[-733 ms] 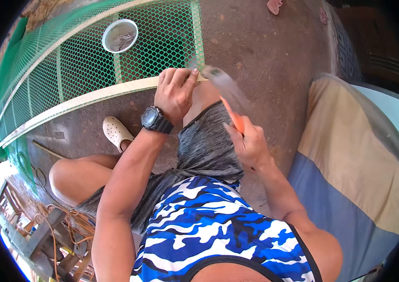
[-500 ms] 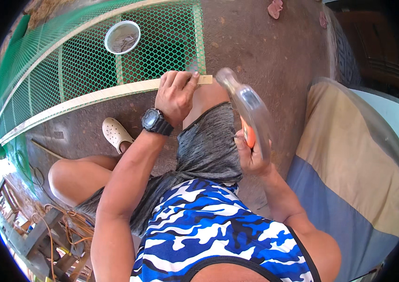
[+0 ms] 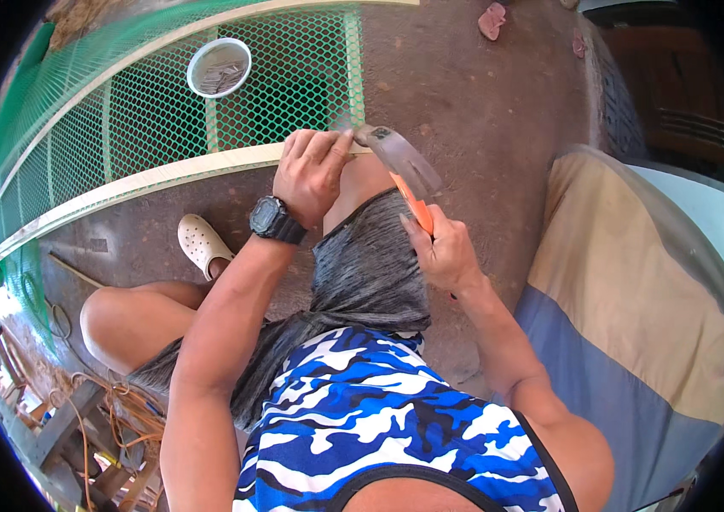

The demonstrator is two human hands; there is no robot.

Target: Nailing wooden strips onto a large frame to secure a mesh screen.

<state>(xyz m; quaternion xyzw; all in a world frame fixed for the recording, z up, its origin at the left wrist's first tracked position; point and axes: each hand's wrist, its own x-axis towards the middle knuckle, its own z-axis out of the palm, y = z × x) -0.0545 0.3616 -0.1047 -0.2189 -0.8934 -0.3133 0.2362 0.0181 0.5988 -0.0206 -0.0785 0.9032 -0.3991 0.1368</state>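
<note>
My left hand (image 3: pixel 309 175), with a black watch on its wrist, has its fingers curled and pinched at the near end of a pale wooden strip (image 3: pixel 166 171); anything between the fingertips is too small to make out. My right hand (image 3: pixel 443 252) grips a hammer (image 3: pixel 414 205) by its orange handle. The slightly blurred steel head (image 3: pixel 392 149) is at the strip's end, right beside my left fingertips. The strip edges a green plastic mesh frame (image 3: pixel 281 60), on which stands a pale bowl (image 3: pixel 220 68) of small metal pieces, apparently nails.
A concrete floor (image 3: pixel 481 102) surrounds my bent legs. A beige and blue cloth cover (image 3: pixel 626 282) is at the right. A cream clog (image 3: pixel 200 243) is on my foot. Orange cords and scrap wood (image 3: pixel 106 427) lie at the lower left, pink objects (image 3: pixel 490 21) at the top.
The hammer was drawn back and lower half a second ago; it has swung up and forward to the strip's end. My left hand stays at the strip.
</note>
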